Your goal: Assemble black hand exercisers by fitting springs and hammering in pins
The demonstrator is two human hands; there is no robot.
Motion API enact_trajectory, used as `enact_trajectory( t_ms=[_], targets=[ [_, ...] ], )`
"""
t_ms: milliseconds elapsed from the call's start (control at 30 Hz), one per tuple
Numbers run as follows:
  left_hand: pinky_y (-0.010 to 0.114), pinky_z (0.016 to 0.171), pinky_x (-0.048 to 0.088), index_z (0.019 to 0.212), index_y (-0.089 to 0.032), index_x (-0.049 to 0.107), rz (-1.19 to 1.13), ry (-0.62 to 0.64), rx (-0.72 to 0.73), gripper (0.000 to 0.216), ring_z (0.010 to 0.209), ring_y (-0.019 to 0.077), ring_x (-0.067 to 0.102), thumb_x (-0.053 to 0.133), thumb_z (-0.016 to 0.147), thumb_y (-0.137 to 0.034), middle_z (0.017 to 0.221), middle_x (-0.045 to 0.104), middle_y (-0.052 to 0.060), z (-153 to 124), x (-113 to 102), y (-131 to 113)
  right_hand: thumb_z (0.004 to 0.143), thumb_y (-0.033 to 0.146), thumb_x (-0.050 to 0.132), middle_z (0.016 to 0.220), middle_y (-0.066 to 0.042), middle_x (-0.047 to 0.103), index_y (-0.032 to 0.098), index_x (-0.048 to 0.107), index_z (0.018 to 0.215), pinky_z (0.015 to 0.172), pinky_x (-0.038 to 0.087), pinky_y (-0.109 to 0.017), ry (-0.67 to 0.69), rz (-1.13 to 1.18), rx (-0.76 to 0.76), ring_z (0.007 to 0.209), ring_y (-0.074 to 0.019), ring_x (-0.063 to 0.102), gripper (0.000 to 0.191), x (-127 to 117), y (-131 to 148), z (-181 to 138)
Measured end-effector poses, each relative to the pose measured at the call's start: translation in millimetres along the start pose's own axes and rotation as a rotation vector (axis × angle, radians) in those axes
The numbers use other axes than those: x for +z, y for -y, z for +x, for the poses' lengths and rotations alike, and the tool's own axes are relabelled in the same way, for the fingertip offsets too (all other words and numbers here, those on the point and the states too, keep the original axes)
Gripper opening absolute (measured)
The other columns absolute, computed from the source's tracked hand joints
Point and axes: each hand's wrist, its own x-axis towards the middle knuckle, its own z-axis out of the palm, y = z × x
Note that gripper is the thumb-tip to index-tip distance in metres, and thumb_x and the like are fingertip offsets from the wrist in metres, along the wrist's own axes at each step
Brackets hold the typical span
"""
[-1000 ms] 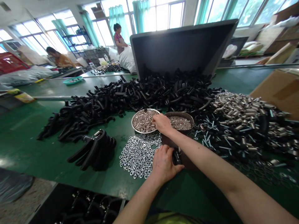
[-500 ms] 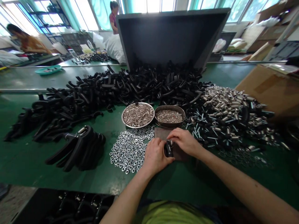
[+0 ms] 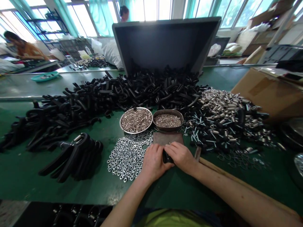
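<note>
Both my hands meet over a small black part [image 3: 166,156] at the near edge of a dark metal plate [image 3: 168,137]. My left hand [image 3: 153,163] is closed around the part from the left. My right hand [image 3: 181,156] pinches it from the right, fingers curled on top. Just beyond the plate stand a round pan of small metal pins [image 3: 136,120] and a dark bowl of tiny silver pieces [image 3: 168,120]. A spread of silver washers [image 3: 127,154] lies left of my hands.
A big heap of black curved handles [image 3: 113,94] spills from a tipped dark bin [image 3: 165,44]. Silver sleeves and bolts [image 3: 224,116] pile at the right, beside a cardboard box [image 3: 270,91]. Stacked black handles [image 3: 75,156] lie left. People work at the far table.
My right hand left the pin pan and came back to the black part held by my left hand. Both hands now sit closer together on it.
</note>
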Motion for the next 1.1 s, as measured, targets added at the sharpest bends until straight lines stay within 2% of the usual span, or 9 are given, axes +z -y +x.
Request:
enact_trajectory(
  t_ms=[133, 267, 400, 533, 633, 767, 867, 967, 1100],
  targets=[
    [0.042, 0.086, 0.042, 0.127, -0.019, 0.043, -0.031, -0.016, 0.062, 0.075, 0.098, 0.0259, 0.052, 0.07, 0.067, -0.053, 0.108, 0.058, 0.009, -3.6, 0.3, 3.9, 0.09, 0.019, 0.045, 0.088, -0.007, 0.066, 0.019, 0.065, 0.093, 0.079, 0.046, -0.032, -0.06, 0.155, 0.181, 0.086, -0.0183, 0.058, 0.02, -10.4, -16.4, 4.8],
    [0.041, 0.084, 0.043, 0.129, -0.024, 0.045, 0.015, 0.033, 0.106, 0.064, 0.095, 0.0252, 0.051, 0.061, 0.075, -0.055, 0.105, 0.058, 0.008, -4.5, -4.1, 2.2, 0.09, 0.02, 0.048, 0.098, -0.006, 0.066, 0.019, 0.066, 0.094, 0.085, 0.043, -0.029, 0.047, -0.001, 0.485, 0.096, -0.0167, 0.057, 0.019, -31.3, -56.5, 44.0],
    [0.041, 0.084, 0.043, 0.132, -0.023, 0.043, 0.06, 0.067, 0.107, 0.065, 0.095, 0.0257, 0.05, 0.061, 0.076, -0.053, 0.105, 0.057, 0.008, -3.8, -7.1, -0.9, 0.08, 0.019, 0.063, 0.089, -0.007, 0.067, 0.018, 0.069, 0.084, 0.082, 0.046, -0.034, 0.239, -0.071, 0.55, 0.101, -0.0231, 0.056, 0.007, -29.1, -97.0, 87.3],
    [0.042, 0.087, 0.043, 0.133, -0.023, 0.04, 0.056, 0.083, 0.11, 0.067, 0.099, 0.0264, 0.05, 0.064, 0.075, -0.045, 0.108, 0.056, 0.008, -4.7, -8.0, -0.8, 0.087, 0.032, 0.059, 0.103, -0.006, 0.063, 0.016, 0.062, 0.101, 0.08, 0.05, -0.038, 0.4, -0.089, 0.582, 0.092, -0.0184, 0.06, 0.022, -16.1, -109.7, 108.6],
    [0.043, 0.089, 0.043, 0.132, -0.023, 0.041, 0.001, 0.07, 0.117, 0.067, 0.101, 0.0265, 0.05, 0.066, 0.073, -0.041, 0.108, 0.057, 0.008, -4.7, -8.5, -0.2, 0.089, 0.034, 0.055, 0.11, -0.007, 0.06, 0.016, 0.059, 0.108, 0.081, 0.05, -0.039, 0.411, -0.078, 0.584, 0.094, -0.0184, 0.06, 0.026, -12.4, -109.0, 109.7],
    [0.044, 0.089, 0.044, 0.125, -0.021, 0.05, -0.149, 0.032, 0.045, 0.062, 0.102, 0.0271, 0.051, 0.07, 0.069, -0.039, 0.107, 0.059, 0.009, -1.3, -9.8, -1.2, 0.089, 0.026, 0.054, 0.099, -0.008, 0.066, 0.014, 0.065, 0.093, 0.085, 0.047, -0.039, 0.3, -0.018, 0.607, 0.095, -0.0199, 0.061, 0.017, -16.4, -108.0, 103.6],
    [0.044, 0.094, 0.042, 0.118, -0.02, 0.056, -0.471, -0.042, -0.194, 0.058, 0.104, 0.0264, 0.052, 0.073, 0.066, -0.037, 0.109, 0.06, 0.009, 1.7, -13.2, -3.1, 0.087, 0.017, 0.05, 0.094, -0.008, 0.07, 0.016, 0.069, 0.086, 0.088, 0.044, -0.032, 0.142, 0.077, 0.613, 0.096, -0.0203, 0.062, 0.019, -27.8, -101.7, 95.3],
    [0.04, 0.089, 0.047, 0.114, -0.017, 0.059, -1.097, -0.054, -0.537, 0.05, 0.095, 0.0223, 0.058, 0.07, 0.07, -0.039, 0.103, 0.062, 0.008, 2.6, -18.2, -4.4, 0.087, 0.021, 0.048, 0.094, -0.005, 0.071, 0.017, 0.065, 0.101, 0.081, 0.047, -0.027, 0.002, 0.195, 0.611, 0.087, -0.0158, 0.065, 0.022, -43.4, -82.5, 77.3],
    [0.03, 0.068, 0.054, 0.095, -0.01, 0.062, -1.877, 0.01, -0.886, 0.037, 0.069, 0.0137, 0.06, 0.056, 0.082, -0.045, 0.081, 0.062, 0.007, 0.5, -23.4, -6.3, 0.081, 0.034, 0.058, 0.082, -0.004, 0.071, 0.018, 0.06, 0.091, 0.067, 0.051, -0.029, -0.199, 0.726, 0.629, 0.069, -0.0152, 0.065, 0.019, -53.5, -42.2, 40.9]
  ],
)
